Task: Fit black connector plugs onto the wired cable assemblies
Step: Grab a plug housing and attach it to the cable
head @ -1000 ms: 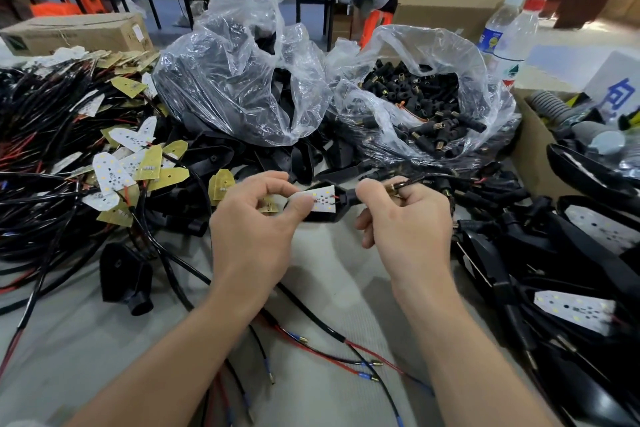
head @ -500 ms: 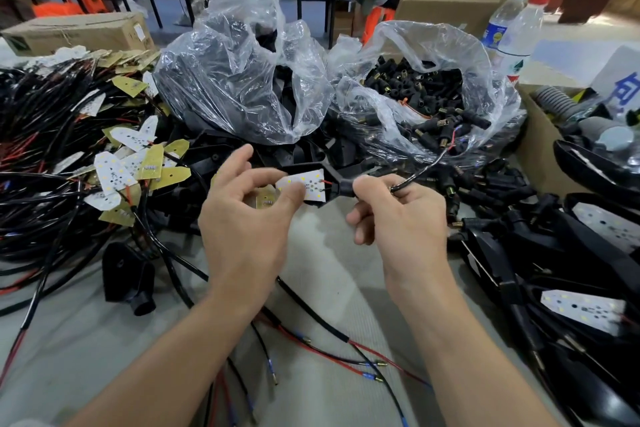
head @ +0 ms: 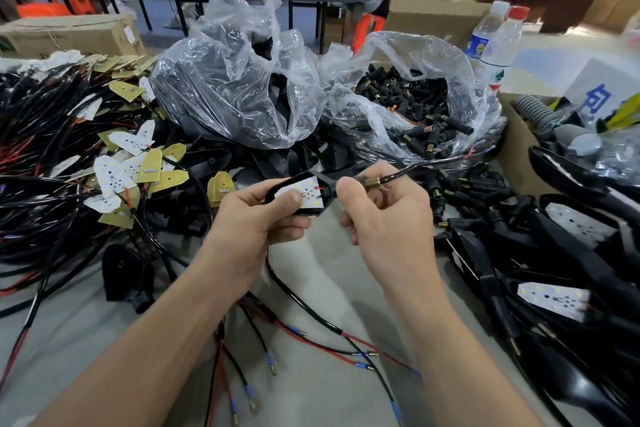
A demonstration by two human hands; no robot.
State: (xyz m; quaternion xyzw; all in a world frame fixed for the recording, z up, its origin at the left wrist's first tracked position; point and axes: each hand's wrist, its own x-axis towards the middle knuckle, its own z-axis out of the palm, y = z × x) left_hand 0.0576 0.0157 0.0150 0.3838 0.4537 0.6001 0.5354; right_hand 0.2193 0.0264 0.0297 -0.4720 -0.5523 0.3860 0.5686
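Observation:
My left hand (head: 249,218) grips a black housing with a white LED board (head: 306,192) set in it, thumb pressed on the board. My right hand (head: 384,215) pinches the black connector plug (head: 363,181) at the housing's right end, where a brass tip shows. A black cable (head: 429,165) runs from the plug up and right, ending in red and black wire tips near the bag. A clear bag of loose black plugs (head: 408,104) lies just behind my hands.
A second clear bag (head: 235,80) holds black housings. Wired LED boards (head: 114,173) pile up at the left, finished black assemblies (head: 554,253) at the right. A cardboard box (head: 519,146) and two bottles (head: 498,42) stand at the right. Loose cables (head: 311,340) cross the table in front.
The cable has been drawn further through the plug to the right. The housing has tilted so the board faces me, and my left fingers have closed round it.

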